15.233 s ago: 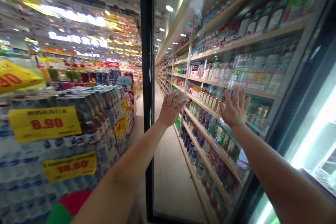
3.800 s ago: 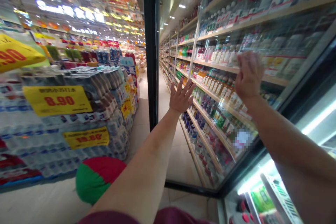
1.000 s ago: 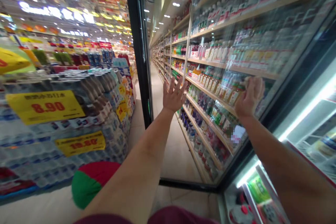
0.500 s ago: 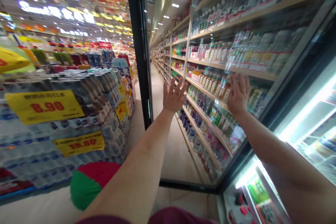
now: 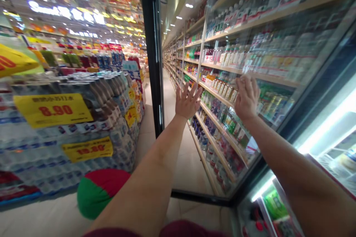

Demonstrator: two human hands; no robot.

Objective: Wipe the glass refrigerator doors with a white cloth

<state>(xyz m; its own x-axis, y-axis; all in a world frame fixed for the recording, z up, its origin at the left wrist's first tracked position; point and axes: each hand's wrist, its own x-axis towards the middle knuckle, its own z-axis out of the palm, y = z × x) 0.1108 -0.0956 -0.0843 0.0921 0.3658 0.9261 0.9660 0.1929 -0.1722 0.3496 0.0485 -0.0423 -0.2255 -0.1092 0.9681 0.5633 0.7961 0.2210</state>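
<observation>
A tall glass door [image 5: 157, 63] with a black frame stands swung out from a lit refrigerated cabinet [image 5: 328, 133]. My left hand [image 5: 187, 102] is open, palm toward the glass, its fingers spread near the door's left side. Farther right, my right hand [image 5: 247, 98] is at the same pane with its fingers slightly bent and partly apart. I make out nothing in either hand, though the right palm is hidden. Rows of bottles [image 5: 226, 90] on shelves show in the glass behind both hands; whether seen through it or mirrored, I cannot tell.
Shrink-wrapped drink packs [image 5: 111, 129] are stacked on the left, bearing yellow price signs [image 5: 52, 110]. Near my left forearm sits a red and green round object [image 5: 94, 192]. Green packages [image 5: 274, 204] lie inside the lower right of the cabinet. A tiled floor [image 5: 143, 133] runs beside the stack.
My right hand has shifted slightly left across the glass. The left hand stays about where it was, fingers still spread. The view has turned slightly left.
</observation>
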